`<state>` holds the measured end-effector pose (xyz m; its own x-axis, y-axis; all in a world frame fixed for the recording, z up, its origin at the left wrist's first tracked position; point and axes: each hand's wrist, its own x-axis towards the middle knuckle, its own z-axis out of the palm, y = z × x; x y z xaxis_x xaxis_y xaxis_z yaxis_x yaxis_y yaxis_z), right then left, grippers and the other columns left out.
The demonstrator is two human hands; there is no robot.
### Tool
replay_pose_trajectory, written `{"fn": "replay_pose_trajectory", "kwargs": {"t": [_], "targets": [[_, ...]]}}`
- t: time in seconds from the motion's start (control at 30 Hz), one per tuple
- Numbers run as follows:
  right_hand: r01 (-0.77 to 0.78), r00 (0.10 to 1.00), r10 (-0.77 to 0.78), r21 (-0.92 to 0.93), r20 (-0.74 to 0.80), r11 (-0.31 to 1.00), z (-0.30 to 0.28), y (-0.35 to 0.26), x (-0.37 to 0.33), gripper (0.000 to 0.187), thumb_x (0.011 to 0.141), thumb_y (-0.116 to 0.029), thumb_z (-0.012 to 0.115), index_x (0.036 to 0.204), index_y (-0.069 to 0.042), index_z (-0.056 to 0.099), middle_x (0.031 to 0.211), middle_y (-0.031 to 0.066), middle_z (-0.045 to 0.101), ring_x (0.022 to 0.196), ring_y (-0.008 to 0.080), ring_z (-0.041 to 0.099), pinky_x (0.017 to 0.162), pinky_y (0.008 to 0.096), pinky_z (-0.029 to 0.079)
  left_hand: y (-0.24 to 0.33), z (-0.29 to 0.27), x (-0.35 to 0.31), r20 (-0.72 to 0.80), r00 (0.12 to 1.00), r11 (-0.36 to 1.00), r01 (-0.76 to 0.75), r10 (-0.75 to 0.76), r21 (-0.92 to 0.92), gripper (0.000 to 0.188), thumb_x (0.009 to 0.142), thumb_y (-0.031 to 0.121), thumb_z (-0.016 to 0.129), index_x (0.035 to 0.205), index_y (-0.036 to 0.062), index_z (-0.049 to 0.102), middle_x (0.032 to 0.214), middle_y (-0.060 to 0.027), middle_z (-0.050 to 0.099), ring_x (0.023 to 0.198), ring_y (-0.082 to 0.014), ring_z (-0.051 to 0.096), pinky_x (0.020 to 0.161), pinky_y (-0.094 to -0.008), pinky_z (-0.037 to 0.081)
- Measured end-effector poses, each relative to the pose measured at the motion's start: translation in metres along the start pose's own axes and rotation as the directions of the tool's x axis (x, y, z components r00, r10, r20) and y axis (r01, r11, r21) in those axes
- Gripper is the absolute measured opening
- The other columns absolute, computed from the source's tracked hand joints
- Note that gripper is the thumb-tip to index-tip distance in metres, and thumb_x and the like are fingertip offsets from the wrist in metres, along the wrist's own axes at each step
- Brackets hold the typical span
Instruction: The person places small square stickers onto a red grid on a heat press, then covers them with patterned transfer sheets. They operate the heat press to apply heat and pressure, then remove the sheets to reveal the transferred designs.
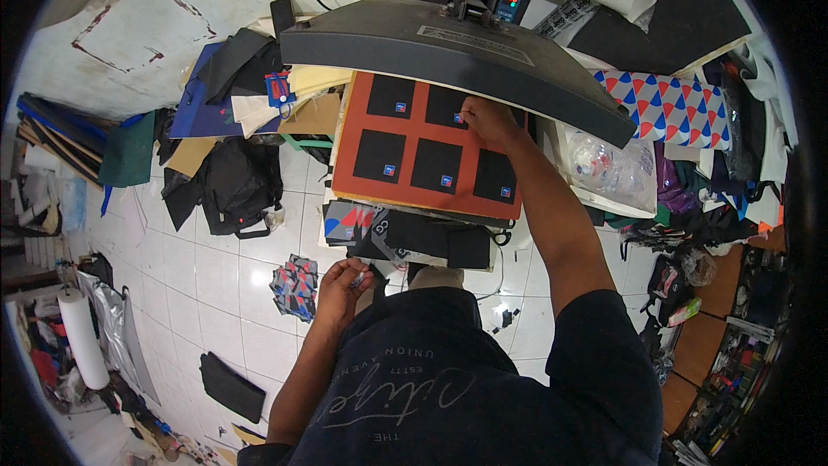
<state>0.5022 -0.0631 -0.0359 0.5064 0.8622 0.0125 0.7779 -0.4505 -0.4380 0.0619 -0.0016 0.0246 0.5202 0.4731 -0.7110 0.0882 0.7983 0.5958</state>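
Note:
My right hand (493, 122) reaches under the raised upper plate of a heat press (466, 47). Its fingers are pinched at a small blue-and-red label (459, 118) on the corner of a black fabric square (438, 102). Several such squares lie in rows on the orange-brown press pad (402, 138), each visible one with a similar label near its lower right corner. Closer to my body, my left hand (343, 286) is closed with fingers curled round something small and pale, too hidden to name.
Folded black fabric and patterned pieces (349, 223) sit just below the pad. A pile of grey, red and blue patterned pieces (296, 287) lies on the tiled floor, with a black bag (240, 185) farther left. Right of the press stands a box with clear plastic bags (608, 164).

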Motion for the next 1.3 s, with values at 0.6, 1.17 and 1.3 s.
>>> {"fn": "replay_pose_trajectory", "kwargs": {"t": [0.6,1.17,1.3], "targets": [[-0.042,0.999,0.042,-0.053,-0.009,0.998,-0.005,-0.015,-0.003,0.022,0.088,-0.027,0.063,0.09,-0.005,0.066,0.085,0.012,0.066,0.081,0.0289,0.065,0.074,0.0409,0.05,-0.004,0.0,0.003,-0.038,0.999,1.0,-0.001,0.001,-0.001,0.01,0.091,0.008,0.058,0.099,0.0016,0.056,0.093,-0.0079,0.06,0.086,-0.0181,0.061,0.081,-0.0319,0.052],[-0.131,0.988,0.049,0.648,0.143,0.75,-0.024,-0.149,-0.115,0.024,0.093,-0.027,0.061,0.104,-0.005,0.064,0.097,0.0082,0.067,0.088,0.0173,0.064,0.078,0.0315,0.05,0.029,0.042,0.007,0.053,0.998,1.0,-0.024,0.024,0.004,0.024,0.091,0.004,0.054,0.113,-0.003,0.054,0.107,-0.0132,0.06,0.101,-0.0253,0.061,0.091,-0.0336,0.052],[-0.207,0.975,0.055,0.797,0.214,0.567,-0.022,-0.182,-0.144,0.022,0.093,-0.022,0.061,0.104,-0.003,0.064,0.092,0.0054,0.065,0.084,0.0133,0.06,0.074,0.0288,0.048,0.035,0.069,0.012,0.087,0.995,0.997,-0.06,0.056,0.038,0.019,0.09,0.005,0.06,0.109,0.0021,0.059,0.104,-0.0085,0.063,0.092,-0.0183,0.065,0.082,-0.0282,0.055]]}}
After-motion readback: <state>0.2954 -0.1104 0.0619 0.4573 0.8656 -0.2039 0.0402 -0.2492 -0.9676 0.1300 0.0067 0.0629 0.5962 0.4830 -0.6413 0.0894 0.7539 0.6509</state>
